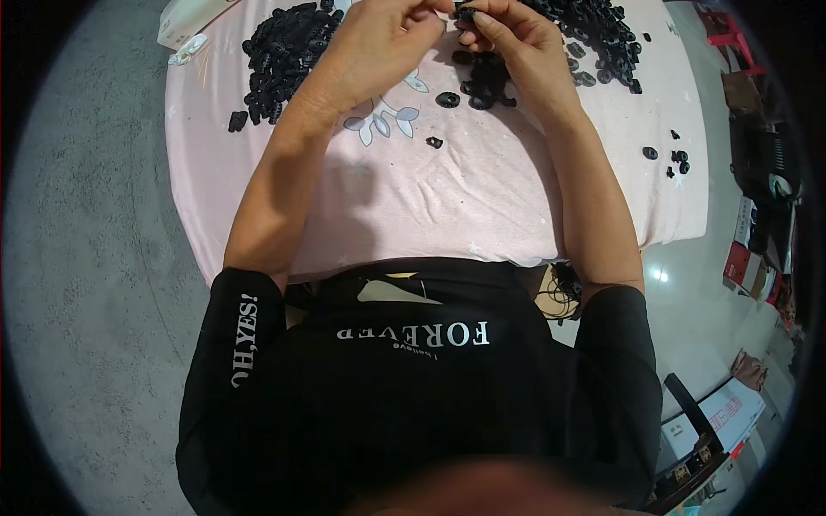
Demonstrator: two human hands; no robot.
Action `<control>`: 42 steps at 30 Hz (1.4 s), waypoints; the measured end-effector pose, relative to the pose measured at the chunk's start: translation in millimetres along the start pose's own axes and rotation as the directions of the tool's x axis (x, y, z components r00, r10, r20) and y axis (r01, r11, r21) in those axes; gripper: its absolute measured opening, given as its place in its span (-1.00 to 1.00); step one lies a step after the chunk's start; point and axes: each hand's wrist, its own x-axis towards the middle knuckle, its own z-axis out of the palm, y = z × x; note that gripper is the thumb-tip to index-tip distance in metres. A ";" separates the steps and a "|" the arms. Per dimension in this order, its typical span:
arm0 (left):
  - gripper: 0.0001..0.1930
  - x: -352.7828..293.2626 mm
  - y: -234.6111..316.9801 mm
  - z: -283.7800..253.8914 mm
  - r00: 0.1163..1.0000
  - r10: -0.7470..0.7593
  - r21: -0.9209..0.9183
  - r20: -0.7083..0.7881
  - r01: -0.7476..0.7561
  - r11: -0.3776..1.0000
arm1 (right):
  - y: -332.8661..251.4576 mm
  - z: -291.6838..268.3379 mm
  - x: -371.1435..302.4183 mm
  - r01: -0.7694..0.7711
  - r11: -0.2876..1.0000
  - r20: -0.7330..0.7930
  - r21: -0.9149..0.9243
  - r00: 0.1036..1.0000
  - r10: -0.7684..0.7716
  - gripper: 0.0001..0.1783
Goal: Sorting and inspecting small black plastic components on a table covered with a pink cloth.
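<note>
Both hands are close together at the far side of the pink cloth-covered table (413, 198). My right hand (532, 60) pinches a small black plastic part (465, 15) between thumb and fingers. My left hand (374, 47) has its fingers curled and pressed together just left of that part; what they hold, if anything, is too small to tell. Below the right hand lies a small cluster of black parts (489, 82), partly hidden by it. A round black part with a hole (447, 100) and a smaller black piece (434, 143) lie apart nearer me.
A heap of black ribbed parts (288, 64) is left of my left hand. Another heap of round black parts (607, 47) spreads beyond my right hand. Several loose pieces (680, 159) lie near the right edge. A white box (191, 19) stands at the far left corner.
</note>
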 end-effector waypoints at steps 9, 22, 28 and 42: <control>-0.84 10.3 -18.1 -1.8 0.980 -0.042 -0.056 -0.192 0.032 0.998 | 21.0 -10.7 13.1 0.356 0.888 0.351 0.292 0.824 -0.446 -0.87; -0.87 12.5 -33.3 4.5 0.996 -0.042 -0.324 -0.074 0.016 0.946 | 8.3 -3.3 3.2 -0.030 0.999 0.094 -0.023 0.995 0.032 -0.86; -0.88 10.6 -28.5 5.8 0.998 -0.035 -0.326 -0.055 0.015 0.945 | 9.7 -4.1 3.2 -0.003 1.000 0.091 -0.003 0.996 0.003 -0.86; -0.90 11.3 -31.3 9.0 0.992 -0.036 -0.111 -0.117 0.023 0.994 | 5.1 0.3 2.0 -0.015 0.999 0.031 -0.037 0.999 0.016 -0.88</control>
